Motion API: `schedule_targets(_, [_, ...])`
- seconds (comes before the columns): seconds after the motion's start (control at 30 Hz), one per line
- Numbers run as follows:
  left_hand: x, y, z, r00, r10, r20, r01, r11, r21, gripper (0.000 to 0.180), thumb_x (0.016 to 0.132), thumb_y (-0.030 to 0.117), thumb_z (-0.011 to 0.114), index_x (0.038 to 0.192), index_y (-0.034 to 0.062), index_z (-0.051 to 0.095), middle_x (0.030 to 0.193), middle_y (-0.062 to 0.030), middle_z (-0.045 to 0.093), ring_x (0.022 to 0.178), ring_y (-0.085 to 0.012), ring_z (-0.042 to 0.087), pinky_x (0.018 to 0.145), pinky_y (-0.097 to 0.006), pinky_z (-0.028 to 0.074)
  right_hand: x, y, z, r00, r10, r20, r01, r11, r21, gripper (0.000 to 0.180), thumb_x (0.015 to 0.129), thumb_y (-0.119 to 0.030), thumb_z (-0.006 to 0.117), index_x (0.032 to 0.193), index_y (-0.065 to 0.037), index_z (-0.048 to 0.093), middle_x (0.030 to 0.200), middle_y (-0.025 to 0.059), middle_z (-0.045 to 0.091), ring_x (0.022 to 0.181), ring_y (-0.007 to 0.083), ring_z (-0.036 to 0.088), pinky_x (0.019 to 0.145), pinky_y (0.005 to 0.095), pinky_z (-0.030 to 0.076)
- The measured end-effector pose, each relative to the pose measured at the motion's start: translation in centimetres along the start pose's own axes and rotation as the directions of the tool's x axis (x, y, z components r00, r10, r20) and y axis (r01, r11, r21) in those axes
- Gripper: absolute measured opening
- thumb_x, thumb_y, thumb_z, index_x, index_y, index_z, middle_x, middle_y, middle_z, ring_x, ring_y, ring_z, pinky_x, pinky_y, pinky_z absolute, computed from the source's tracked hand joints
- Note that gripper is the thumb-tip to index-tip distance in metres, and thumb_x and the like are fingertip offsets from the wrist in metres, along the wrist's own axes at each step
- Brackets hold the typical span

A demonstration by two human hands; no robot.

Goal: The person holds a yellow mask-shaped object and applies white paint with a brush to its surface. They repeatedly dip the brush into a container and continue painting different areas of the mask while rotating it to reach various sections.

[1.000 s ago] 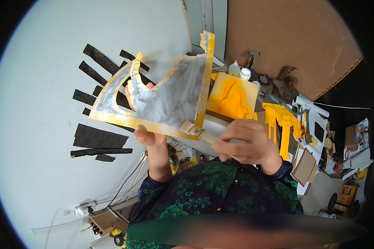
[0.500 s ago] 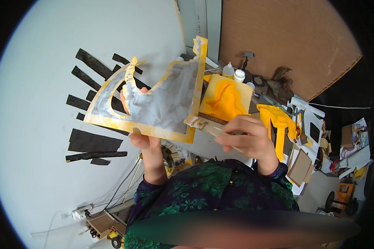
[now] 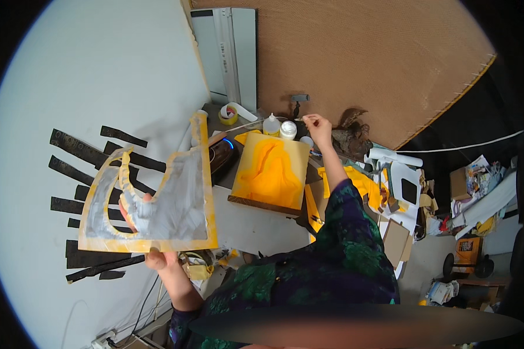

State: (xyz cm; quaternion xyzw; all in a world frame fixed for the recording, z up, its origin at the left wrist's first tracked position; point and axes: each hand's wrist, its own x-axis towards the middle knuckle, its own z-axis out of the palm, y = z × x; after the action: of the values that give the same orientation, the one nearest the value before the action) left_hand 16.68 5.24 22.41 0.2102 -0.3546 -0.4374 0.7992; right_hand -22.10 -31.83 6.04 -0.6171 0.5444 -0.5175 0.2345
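My left hand (image 3: 162, 260) holds up a stiff flat cut-out panel (image 3: 183, 200), smeared grey-white with a yellowish border. The thumb is at its lower edge, and fingers show through the curved opening in it. Over the back of the table, my right hand (image 3: 318, 127) pinches a paintbrush (image 3: 299, 120); only a short pale bit of it shows, and its bristles cannot be made out. Just left of that hand stand a white jar (image 3: 287, 130) and a squeeze bottle (image 3: 271, 124).
A pale block with an orange-yellow relief (image 3: 269, 174) sits mid-table. Yellow cloth (image 3: 361, 185) and card pieces (image 3: 395, 239) lie to the right. A tape roll (image 3: 228, 114) is at the back. Black strips (image 3: 78, 145) hang on the left wall; a brown board (image 3: 367, 64) stands behind.
My right hand has carried the brush away from the panel, up to the jar and bottle at the back. The panel in my left hand now sits lower and further left in view.
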Motion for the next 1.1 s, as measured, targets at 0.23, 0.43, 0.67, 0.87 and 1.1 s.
schedule_targets(0.23, [-3.9,1.6,-8.8,1.000,-0.022,-0.002,0.022,0.998,-0.052,0.087,0.074,0.025,0.085,0.146,0.0041,0.040,0.153,-0.0119,0.038,0.145,-0.0328,0.029,0.117,-0.060,0.020,1.8,6.3,6.2,0.981,0.093,0.172,-0.035,0.949,-0.313,0.021,0.088,-0.022,0.069,0.085,-0.001,0.065,0.078,0.0199,0.068,0.078,0.0386,0.067,0.071,0.0442,0.053])
schedule_targets(0.43, [-3.5,0.3,-7.7,0.999,0.041,0.006,-0.041,0.995,-0.089,0.097,0.075,0.026,0.085,0.151,0.0032,0.029,0.158,-0.0112,0.031,0.146,-0.0333,0.027,0.118,-0.059,0.017,0.4,6.0,6.4,0.989,0.147,-0.007,-0.147,0.980,-0.132,0.022,0.089,-0.021,0.067,0.082,-0.001,0.067,0.073,0.0156,0.069,0.070,0.0301,0.067,0.065,0.0393,0.052])
schedule_targets(0.67, [0.2,-1.7,0.7,0.991,-0.059,-0.117,0.057,0.998,-0.017,0.121,0.072,0.032,0.087,0.155,-0.0015,0.006,0.162,-0.0144,0.017,0.148,-0.0310,0.023,0.121,-0.050,0.016,-4.4,-3.3,1.5,0.908,0.351,0.228,-0.364,0.392,0.845,0.010,0.095,-0.013,0.064,0.087,-0.006,0.062,0.066,-0.0006,0.053,0.059,0.0094,0.047,0.055,0.0255,0.038])
schedule_targets(0.87, [1.5,-2.2,3.2,0.999,-0.042,-0.030,0.040,0.996,-0.077,0.118,0.069,0.035,0.088,0.154,0.0011,0.014,0.154,-0.0133,0.031,0.141,-0.0306,0.034,0.114,-0.054,0.031,-16.7,-23.4,-4.3,0.954,-0.250,0.164,-0.026,0.479,0.878,0.010,0.089,-0.003,0.066,0.089,-0.008,0.057,0.079,0.0040,0.058,0.068,0.0138,0.058,0.059,0.0255,0.046])
schedule_targets(1.1, [0.6,0.2,4.1,0.999,-0.035,0.038,0.037,0.997,-0.069,0.122,0.067,0.044,0.088,0.155,0.0033,0.015,0.156,-0.0128,0.027,0.143,-0.0361,0.030,0.115,-0.057,0.030,-20.6,-29.2,-5.5,0.753,-0.606,0.257,0.282,0.650,0.706,0.018,0.079,0.002,0.069,0.088,-0.007,0.056,0.075,0.0076,0.065,0.064,0.0215,0.064,0.060,0.0291,0.050])
